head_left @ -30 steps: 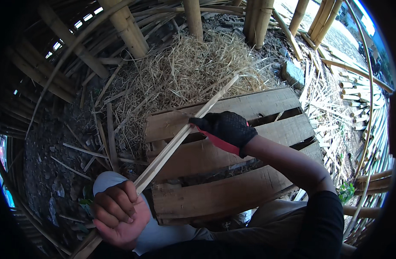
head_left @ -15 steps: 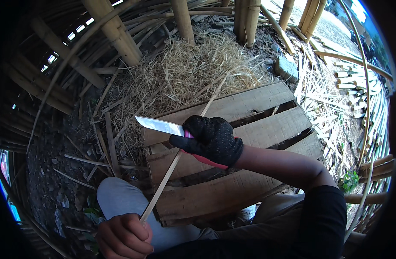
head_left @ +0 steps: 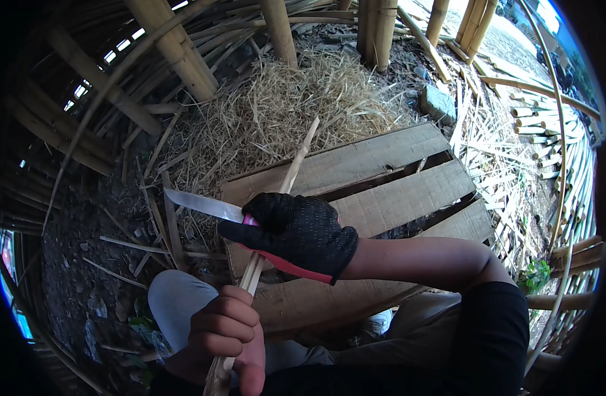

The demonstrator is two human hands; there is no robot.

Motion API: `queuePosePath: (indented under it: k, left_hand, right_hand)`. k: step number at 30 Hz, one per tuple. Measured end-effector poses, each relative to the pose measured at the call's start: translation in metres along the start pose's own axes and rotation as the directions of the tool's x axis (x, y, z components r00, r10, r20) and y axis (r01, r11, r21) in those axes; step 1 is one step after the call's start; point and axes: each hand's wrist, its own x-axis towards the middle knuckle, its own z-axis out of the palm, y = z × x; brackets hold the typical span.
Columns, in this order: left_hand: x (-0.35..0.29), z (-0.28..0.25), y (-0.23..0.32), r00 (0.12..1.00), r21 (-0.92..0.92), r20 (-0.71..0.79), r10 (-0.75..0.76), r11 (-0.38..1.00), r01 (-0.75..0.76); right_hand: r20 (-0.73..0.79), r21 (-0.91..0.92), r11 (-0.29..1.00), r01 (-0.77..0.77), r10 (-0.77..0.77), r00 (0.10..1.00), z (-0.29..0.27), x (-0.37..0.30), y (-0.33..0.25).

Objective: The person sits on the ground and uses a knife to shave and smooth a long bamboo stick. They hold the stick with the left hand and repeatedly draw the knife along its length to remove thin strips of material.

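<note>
My bare left hand (head_left: pixel 229 330) is closed round a pale bamboo strip (head_left: pixel 251 274). This strip slants from the bottom edge up past my other hand, and its pointed far end reaches over the straw-like shavings. My right hand (head_left: pixel 293 231), in a black and red glove, grips a knife by its pink handle. The knife's blade (head_left: pixel 204 204) points left and lies beyond the strip's left side. The gloved hand crosses over the strip and hides part of it, so whether blade and strip touch cannot be seen. Beneath both is a low slatted wooden platform (head_left: pixel 382 155).
A heap of pale shavings (head_left: pixel 270 109) lies beyond the platform. Upright bamboo posts (head_left: pixel 280 36) stand behind it. A grey block (head_left: pixel 439 105) rests near the platform's far right corner. Cut bamboo poles (head_left: pixel 573 191) are piled at right. Loose sticks (head_left: pixel 132 245) lie on the dark ground at left.
My left hand has moved up and to the right along with the strip. My gloved right hand and the knife have shifted left and slightly nearer. The strip's far end now shows over the shavings.
</note>
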Motion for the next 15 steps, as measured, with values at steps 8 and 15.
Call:
queuePosePath:
  k: [8, 15]
  left_hand:
    - [0.003, -0.004, 0.009, 0.997, -0.026, -0.039, -0.061, 0.998, 0.06]
    - [0.0, 0.016, 0.027, 0.987, -0.009, -0.1, -0.127, 0.992, 0.127]
  right_hand:
    - [0.107, -0.274, 0.916, 0.294, -0.275, 0.956, -0.015, -0.026, -0.002]
    - [0.201, -0.485, 0.874, 0.019, 0.09, 0.975, 0.01, -0.004, 0.051]
